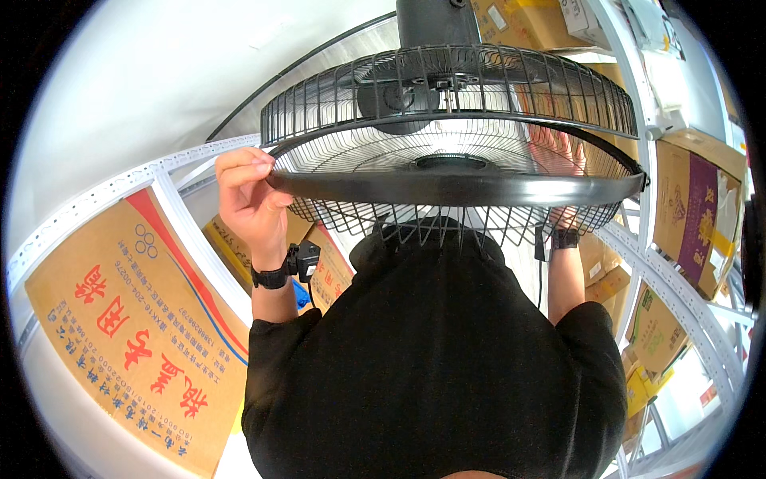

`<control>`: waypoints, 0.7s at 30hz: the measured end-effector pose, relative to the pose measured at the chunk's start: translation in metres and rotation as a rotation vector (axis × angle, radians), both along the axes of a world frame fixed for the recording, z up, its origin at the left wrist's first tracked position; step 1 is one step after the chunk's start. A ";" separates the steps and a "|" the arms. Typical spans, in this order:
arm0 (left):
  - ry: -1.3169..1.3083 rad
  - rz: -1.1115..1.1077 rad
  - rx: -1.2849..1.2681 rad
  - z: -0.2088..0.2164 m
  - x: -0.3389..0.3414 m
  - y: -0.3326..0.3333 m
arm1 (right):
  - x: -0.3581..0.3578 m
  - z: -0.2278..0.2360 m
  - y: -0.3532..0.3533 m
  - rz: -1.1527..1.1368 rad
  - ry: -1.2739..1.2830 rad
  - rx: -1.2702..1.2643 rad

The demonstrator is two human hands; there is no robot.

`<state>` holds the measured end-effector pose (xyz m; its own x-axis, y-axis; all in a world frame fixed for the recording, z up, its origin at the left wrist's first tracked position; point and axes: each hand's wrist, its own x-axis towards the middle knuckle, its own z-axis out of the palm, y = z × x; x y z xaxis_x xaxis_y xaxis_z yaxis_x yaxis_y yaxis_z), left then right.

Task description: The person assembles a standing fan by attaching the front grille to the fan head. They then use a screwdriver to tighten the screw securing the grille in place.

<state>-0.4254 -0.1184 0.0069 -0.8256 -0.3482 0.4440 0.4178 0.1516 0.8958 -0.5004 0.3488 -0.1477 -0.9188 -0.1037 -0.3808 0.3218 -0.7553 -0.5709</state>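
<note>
A black wire front fan grille (447,190) with a wide smooth rim is tilted in front of my chest. My left hand (251,195) pinches its left rim between thumb and fingers. Through the wires on the right side shows my right hand (560,152), its fingers raised against the grille and holding that side; the mesh partly hides them. Just beyond stands the black fan's rear grille (319,102), apart from the front one along most of the gap, with the dark motor housing (437,24) above it. No fan blades can be made out between the two.
White slotted metal shelving (167,203) curves round on both sides. A large brown carton (136,335) stands at the left. More cartons (686,211) sit on the right-hand shelves. A black cable (299,68) runs along the white wall. Black straps with small devices (302,262) circle my wrists.
</note>
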 end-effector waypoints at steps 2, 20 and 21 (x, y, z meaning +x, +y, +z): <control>0.009 0.014 0.011 -0.001 -0.002 0.000 | 0.000 0.002 0.002 0.010 -0.001 0.015; 0.014 0.034 0.106 -0.004 -0.012 -0.005 | -0.025 0.050 -0.025 -0.182 -0.244 0.254; 0.001 0.028 0.120 -0.001 -0.012 -0.003 | -0.025 0.033 -0.012 -0.121 -0.170 0.231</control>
